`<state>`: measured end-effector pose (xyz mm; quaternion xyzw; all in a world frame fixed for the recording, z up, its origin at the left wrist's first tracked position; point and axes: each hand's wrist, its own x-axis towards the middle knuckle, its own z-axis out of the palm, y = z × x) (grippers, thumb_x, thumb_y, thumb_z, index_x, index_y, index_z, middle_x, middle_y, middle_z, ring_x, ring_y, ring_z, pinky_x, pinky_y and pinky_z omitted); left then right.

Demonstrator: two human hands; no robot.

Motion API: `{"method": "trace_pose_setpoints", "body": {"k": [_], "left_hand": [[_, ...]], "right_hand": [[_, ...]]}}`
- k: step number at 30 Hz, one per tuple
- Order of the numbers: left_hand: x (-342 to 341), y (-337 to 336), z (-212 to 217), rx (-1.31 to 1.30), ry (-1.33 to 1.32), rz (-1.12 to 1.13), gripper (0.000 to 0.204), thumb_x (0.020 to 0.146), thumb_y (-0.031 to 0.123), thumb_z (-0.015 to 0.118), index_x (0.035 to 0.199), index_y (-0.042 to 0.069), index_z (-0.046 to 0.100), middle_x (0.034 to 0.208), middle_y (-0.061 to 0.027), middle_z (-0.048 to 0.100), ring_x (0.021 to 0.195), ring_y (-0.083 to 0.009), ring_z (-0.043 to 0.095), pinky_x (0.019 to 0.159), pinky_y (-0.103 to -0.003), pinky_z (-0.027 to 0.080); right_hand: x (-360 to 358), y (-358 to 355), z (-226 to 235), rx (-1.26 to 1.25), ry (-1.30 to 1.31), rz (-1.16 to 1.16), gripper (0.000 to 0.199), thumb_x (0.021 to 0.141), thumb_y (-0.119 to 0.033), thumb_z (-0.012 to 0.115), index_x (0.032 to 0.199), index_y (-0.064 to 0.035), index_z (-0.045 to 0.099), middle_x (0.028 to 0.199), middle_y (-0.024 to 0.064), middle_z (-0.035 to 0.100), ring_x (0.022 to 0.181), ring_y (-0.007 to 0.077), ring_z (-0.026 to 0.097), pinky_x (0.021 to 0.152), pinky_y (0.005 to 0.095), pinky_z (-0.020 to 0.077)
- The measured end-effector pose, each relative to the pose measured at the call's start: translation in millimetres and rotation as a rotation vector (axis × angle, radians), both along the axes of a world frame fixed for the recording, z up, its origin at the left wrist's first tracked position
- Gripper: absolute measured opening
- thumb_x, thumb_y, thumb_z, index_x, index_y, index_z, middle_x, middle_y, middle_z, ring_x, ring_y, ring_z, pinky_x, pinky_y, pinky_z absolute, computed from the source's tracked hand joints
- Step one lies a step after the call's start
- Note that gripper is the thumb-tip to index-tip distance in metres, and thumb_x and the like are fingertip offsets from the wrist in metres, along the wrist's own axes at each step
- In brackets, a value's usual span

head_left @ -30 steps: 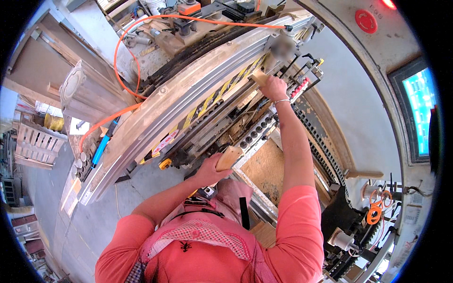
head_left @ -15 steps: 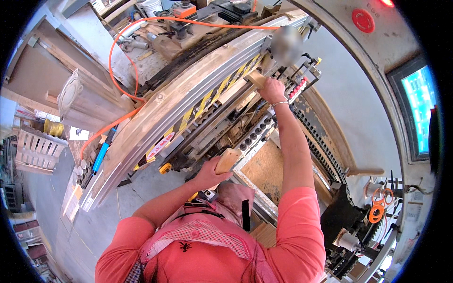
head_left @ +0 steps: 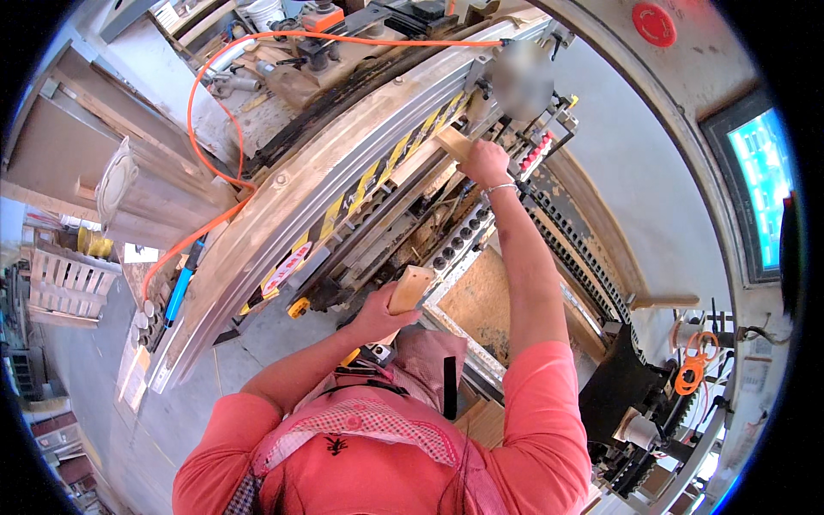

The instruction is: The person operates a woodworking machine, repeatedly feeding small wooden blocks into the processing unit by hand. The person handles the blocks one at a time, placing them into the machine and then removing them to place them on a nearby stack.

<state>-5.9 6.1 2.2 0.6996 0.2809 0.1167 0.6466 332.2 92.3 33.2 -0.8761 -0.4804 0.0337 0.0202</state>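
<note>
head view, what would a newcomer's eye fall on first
Probably the orange hose looping across the upper left, and the yellow-and-black striped band slanting through the upper middle. Toward the right edge glows a blue screen, with a round red button above and left of it. Near the middle, the left hand holds a wooden block; farther up, the right hand grips a pale wooden piece.

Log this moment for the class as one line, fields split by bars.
left hand: grips light wooden block | right hand: grips wooden piece near striped tape | screen: lit
</note>
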Motion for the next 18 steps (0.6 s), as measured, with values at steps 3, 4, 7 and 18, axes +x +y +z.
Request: {"method": "trace_pose_setpoints", "body": {"k": [3, 4, 7, 18], "left_hand": [[-0.6, 0.5, -1.4, 0.020, 0.029, -0.015, 0.047, 0.071, 0.022, 0.074, 0.109, 0.001, 0.055, 0.096, -0.0120, 0.060, 0.087, -0.0182, 0.060, 0.076, -0.031, 0.047], [-0.8, 1.0, -1.6, 0.030, 0.048, -0.019, 0.047, 0.071, 0.022, 0.074, 0.108, 0.001, 0.055, 0.096, -0.0122, 0.059, 0.087, -0.0185, 0.060, 0.076, -0.031, 0.047], [-0.8, 1.1, -6.7, 0.043, 0.013, -0.020, 0.048, 0.070, 0.021, 0.074, 0.109, 0.001, 0.054, 0.095, -0.0128, 0.059, 0.086, -0.0194, 0.060, 0.076, -0.032, 0.047], [1.3, 0.4, -3.0, 0.068, 0.013, -0.021, 0.049, 0.070, 0.022, 0.074, 0.109, 0.000, 0.053, 0.095, -0.0127, 0.058, 0.086, -0.0191, 0.059, 0.076, -0.032, 0.046]], "right_hand": [[-0.4, 2.0, -2.2, 0.007, 0.010, -0.026, 0.040, 0.062, -0.036, 0.071, 0.085, -0.0035, 0.066, 0.087, 0.0146, 0.066, 0.085, 0.0290, 0.064, 0.074, 0.0372, 0.0520], [-2.1, 2.7, -0.1, 0.017, 0.009, -0.022, 0.040, 0.062, -0.036, 0.071, 0.085, -0.0037, 0.066, 0.087, 0.0145, 0.066, 0.085, 0.0290, 0.064, 0.074, 0.0372, 0.0521], [-4.2, 7.3, -1.1, 0.011, 0.016, -0.031, 0.040, 0.062, -0.037, 0.071, 0.085, -0.0044, 0.066, 0.088, 0.0142, 0.066, 0.084, 0.0291, 0.064, 0.074, 0.0371, 0.0522], [-9.3, 10.0, 9.4, -0.015, 0.025, -0.056, 0.024, 0.068, -0.024, 0.064, 0.084, -0.0069, 0.068, 0.086, 0.0137, 0.066, 0.083, 0.0295, 0.065, 0.073, 0.0376, 0.0522]]}}
